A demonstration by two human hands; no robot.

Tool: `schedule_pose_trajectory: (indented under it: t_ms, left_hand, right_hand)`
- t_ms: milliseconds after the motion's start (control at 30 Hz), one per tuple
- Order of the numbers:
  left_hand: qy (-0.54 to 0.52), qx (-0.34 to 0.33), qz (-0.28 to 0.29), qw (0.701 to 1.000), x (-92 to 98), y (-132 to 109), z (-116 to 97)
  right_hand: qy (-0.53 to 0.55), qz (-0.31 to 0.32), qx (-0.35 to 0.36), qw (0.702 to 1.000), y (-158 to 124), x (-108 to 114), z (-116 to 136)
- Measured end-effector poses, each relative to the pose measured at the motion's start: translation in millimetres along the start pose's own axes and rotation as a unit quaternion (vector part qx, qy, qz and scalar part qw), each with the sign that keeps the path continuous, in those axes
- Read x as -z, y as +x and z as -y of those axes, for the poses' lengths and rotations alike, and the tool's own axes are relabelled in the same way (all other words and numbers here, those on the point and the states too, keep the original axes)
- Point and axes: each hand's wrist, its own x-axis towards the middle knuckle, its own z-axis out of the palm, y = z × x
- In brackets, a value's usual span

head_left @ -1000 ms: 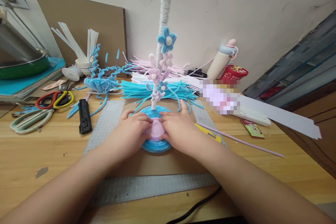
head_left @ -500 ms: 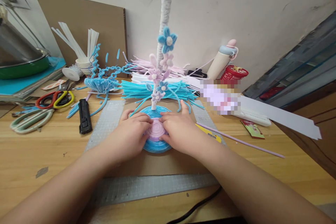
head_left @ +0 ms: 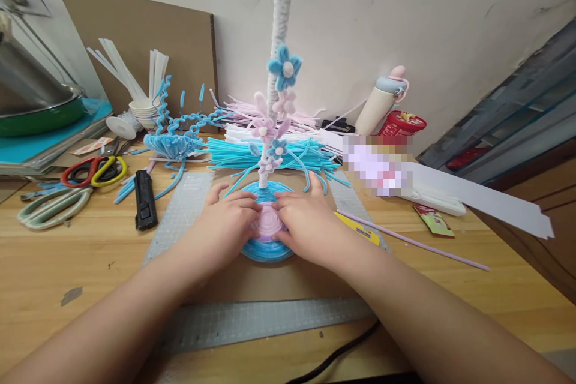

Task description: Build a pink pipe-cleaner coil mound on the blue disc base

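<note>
A round base of coiled pipe cleaners, blue outside with a pale purple centre (head_left: pixel 269 223), lies flat on brown cardboard (head_left: pixel 252 285). My left hand (head_left: pixel 227 219) rests on its left side, fingertips pressing the purple coil. From the other side, my right hand (head_left: pixel 308 216) presses it with fingers spread, one finger raised. Neither hand wraps around anything. A white wrapped stem (head_left: pixel 281 18) rises at the back edge of the base, carrying a blue flower (head_left: pixel 285 68), a lilac flower (head_left: pixel 263 130) and several more blossoms. The fingers partly cover the base.
Under the cardboard lies a grey cutting mat (head_left: pixel 234 321). Blue pipe cleaners (head_left: pixel 256 153) are heaped behind the base. Scissors (head_left: pixel 54 208) and a black utility knife (head_left: pixel 144 201) lie left. A yellow cutter (head_left: pixel 360 228) and purple pipe cleaner (head_left: pixel 432 246) lie right; a bottle (head_left: pixel 378 105) leans behind.
The stem with its flowers has shifted very slightly to the left. Both hands keep the same place on the coiled base.
</note>
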Motion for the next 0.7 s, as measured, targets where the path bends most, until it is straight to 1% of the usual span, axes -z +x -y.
schedule_pose_trajectory:
  t_ms: [133, 333, 400, 500, 567, 633, 667, 700]
  left_hand:
    - [-0.009, -0.003, -0.001, 1.000, 1.4, -2, 1]
    - [-0.003, -0.005, 0.011, 1.000, 6.5, -4, -3]
    - [-0.001, -0.005, 0.009, 1.000, 5.3, -4, -3]
    - [0.000, -0.004, -0.001, 1.000, 1.1, -5, 0]
    - [-0.001, 0.002, -0.006, 1.000, -1.0, -5, 1]
    - [-0.004, 0.009, -0.009, 1.000, -1.5, -5, 2]
    - [-0.006, 0.012, -0.009, 1.000, -1.2, -5, 1]
    - [-0.007, 0.012, -0.010, 1.000, -0.7, -5, 1]
  right_hand:
    - [0.003, -0.007, 0.002, 1.000, -1, -1, -1]
    - [0.025, -0.028, 0.006, 0.999, -2, -3, -5]
    - [0.051, -0.036, 0.022, 0.998, -3, -4, -11]
    - [0.121, -0.053, 0.043, 0.990, -8, -8, -25]
    - [0.169, -0.085, 0.007, 0.982, -14, -13, -33]
    - [0.198, -0.135, -0.056, 0.969, -23, -19, -36]
    - [0.205, -0.149, -0.080, 0.964, -27, -22, -35]
    - [0.207, -0.150, -0.091, 0.963, -32, -25, -31]
